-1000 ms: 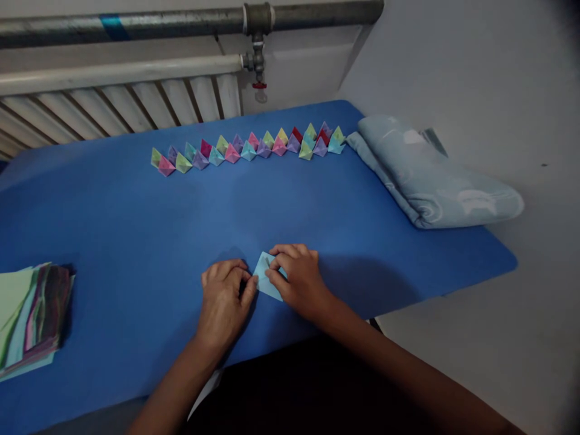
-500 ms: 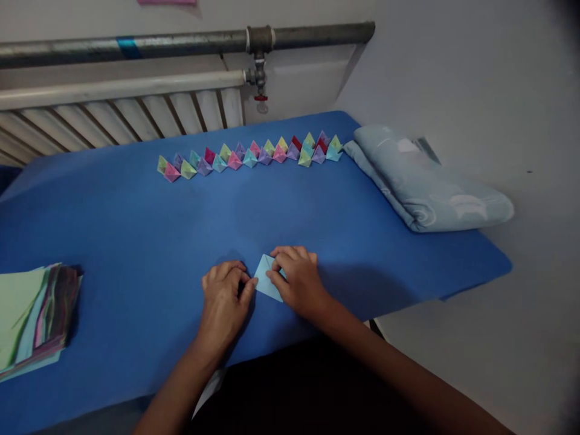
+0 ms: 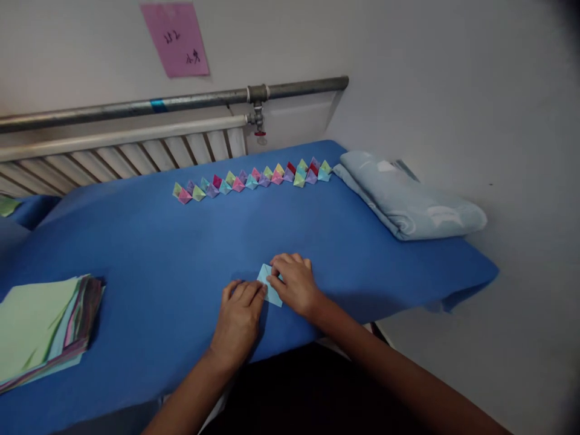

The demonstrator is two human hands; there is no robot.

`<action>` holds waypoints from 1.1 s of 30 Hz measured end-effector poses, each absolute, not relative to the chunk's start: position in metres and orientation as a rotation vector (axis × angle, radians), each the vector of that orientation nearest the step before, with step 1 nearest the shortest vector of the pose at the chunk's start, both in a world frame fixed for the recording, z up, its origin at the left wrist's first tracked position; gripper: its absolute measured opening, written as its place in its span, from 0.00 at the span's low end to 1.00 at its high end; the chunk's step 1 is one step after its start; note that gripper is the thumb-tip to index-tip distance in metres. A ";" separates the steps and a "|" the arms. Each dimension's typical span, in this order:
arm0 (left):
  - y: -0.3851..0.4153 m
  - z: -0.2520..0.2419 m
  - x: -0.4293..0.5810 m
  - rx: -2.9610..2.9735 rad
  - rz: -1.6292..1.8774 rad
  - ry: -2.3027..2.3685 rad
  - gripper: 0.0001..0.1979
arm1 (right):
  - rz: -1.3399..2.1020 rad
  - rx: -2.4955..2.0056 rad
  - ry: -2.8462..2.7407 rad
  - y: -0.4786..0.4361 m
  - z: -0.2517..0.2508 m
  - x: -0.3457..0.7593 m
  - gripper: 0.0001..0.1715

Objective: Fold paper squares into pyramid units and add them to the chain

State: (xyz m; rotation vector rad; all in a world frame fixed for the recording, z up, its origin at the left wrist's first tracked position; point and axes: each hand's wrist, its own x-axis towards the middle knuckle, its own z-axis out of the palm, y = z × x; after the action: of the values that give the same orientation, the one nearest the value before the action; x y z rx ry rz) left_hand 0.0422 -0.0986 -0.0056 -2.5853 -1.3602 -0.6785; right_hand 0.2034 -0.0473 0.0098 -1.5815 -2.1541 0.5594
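Note:
A small folded piece of light blue paper (image 3: 273,296) lies on the blue table surface near the front edge, a crease showing at its upper corner. My right hand (image 3: 295,284) covers its right side, with curled fingers and thumb closed on it. From the left, my left hand (image 3: 240,320) has its fingers bent and its fingertips on the paper's left edge. The paper's right part is hidden under my right hand.
Several small folded paper shapes (image 3: 238,185) in many colours stand in a row at the back. A stack of coloured paper (image 3: 38,323) lies at left, and a folded grey-blue blanket (image 3: 412,199) at right. Behind are a radiator (image 3: 149,151) and a pipe (image 3: 199,99).
The view has tilted up, showing more of the pink sheet on the wall. My left hand has moved onto the paper's left edge. My right hand stays on the paper.

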 end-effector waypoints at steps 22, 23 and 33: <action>-0.090 0.006 0.053 -2.627 -0.149 -1.539 0.24 | 0.426 -1.613 -2.131 -0.035 0.010 0.206 0.08; -0.090 0.007 0.053 -2.632 -0.143 -1.539 0.23 | 0.402 -1.492 -2.165 -0.045 0.009 0.210 0.12; -0.117 -0.010 0.046 -2.520 -0.289 -1.488 0.23 | 0.343 -1.290 -2.513 -0.076 0.009 0.221 0.20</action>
State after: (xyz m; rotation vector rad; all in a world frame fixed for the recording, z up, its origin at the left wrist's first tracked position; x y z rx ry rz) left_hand 0.0463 -0.1166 -0.0103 -2.5203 -1.4879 -0.2888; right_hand 0.2205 -0.0759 0.0092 -1.2896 -2.5134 0.3426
